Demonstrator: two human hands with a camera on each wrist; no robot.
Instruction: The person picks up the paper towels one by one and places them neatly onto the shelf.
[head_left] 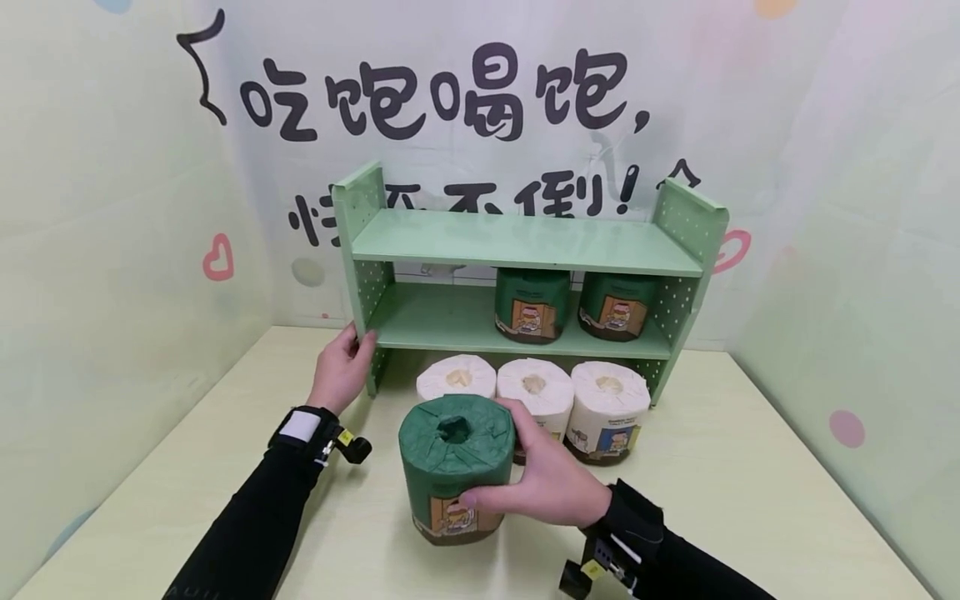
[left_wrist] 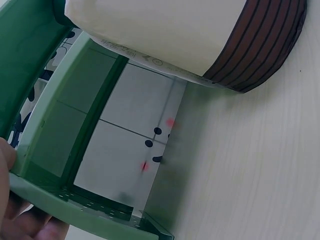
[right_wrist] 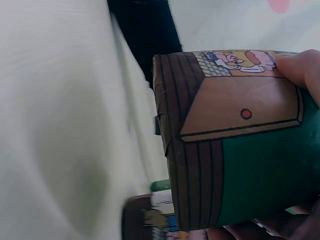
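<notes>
My right hand (head_left: pixel 558 479) holds a green-wrapped toilet roll (head_left: pixel 457 450), thumb on the printed front and fingers on the far side. The roll is upright, slightly above the table, in front of the white rolls. In the right wrist view, the green toilet roll (right_wrist: pixel 265 160) shows its brown striped base edge. My left hand (head_left: pixel 341 371) grips the left side panel of a light green two-tier shelf (head_left: pixel 525 242); the left wrist view shows fingers (left_wrist: pixel 35 225) bent round that panel. On the middle board stand two more green toilet rolls (head_left: pixel 531 307), (head_left: pixel 618 307) at the right.
Three white-wrapped toilet rolls (head_left: pixel 457 372), (head_left: pixel 534 387), (head_left: pixel 609 408) stand in a row below the middle board, on the pale wooden table (head_left: pixel 337 533). Behind rises a printed wall sheet (head_left: pixel 450 25) with large dark characters. Pale walls flank both sides.
</notes>
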